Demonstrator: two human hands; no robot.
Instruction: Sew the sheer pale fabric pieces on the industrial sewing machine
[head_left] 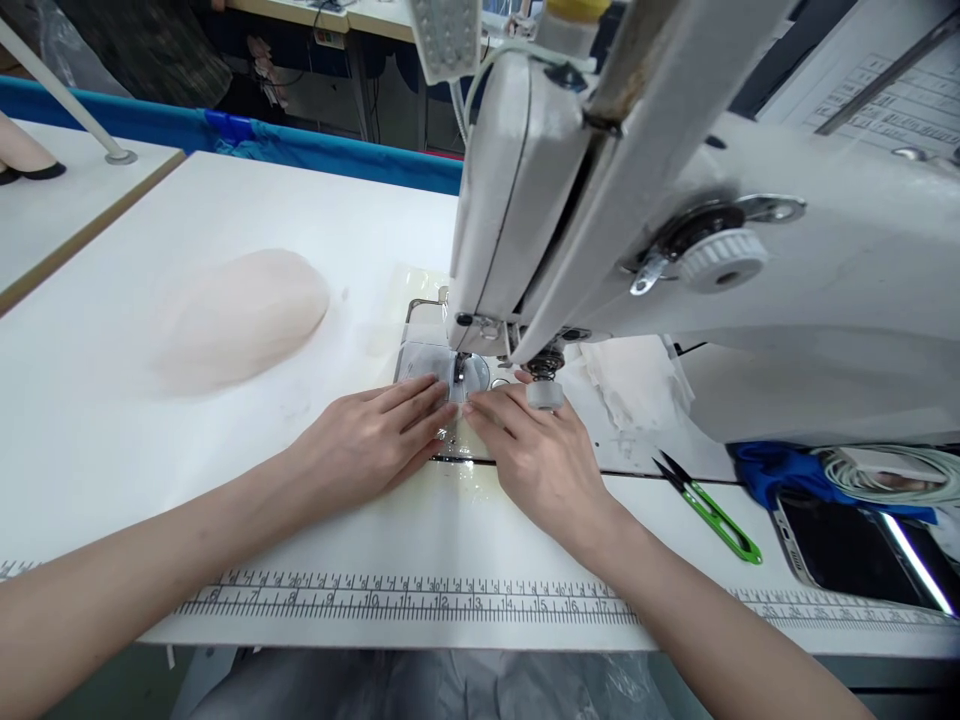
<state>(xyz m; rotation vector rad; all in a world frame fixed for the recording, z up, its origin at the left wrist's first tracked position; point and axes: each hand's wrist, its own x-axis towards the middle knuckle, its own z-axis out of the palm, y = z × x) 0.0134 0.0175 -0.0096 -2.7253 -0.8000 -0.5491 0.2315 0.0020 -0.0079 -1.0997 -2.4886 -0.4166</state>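
My left hand lies palm down on the table just left of the presser foot, fingers stretched out together and thumb hidden. Close by on the right, my right hand rests with its fingers extended toward the same spot. The two sets of fingertips nearly meet in front of the sewing machine's needle area. A pale, see-through layer covers the metal plate by my left fingertips; I cannot tell whether it is sheer fabric or film. No held thing shows in either hand.
A blurred pale pink oval piece is on the left of the table. Folded pale cloth lies behind my right hand. Green thread snips, a phone and a coiled cord are at right. A printed ruler runs along the front edge.
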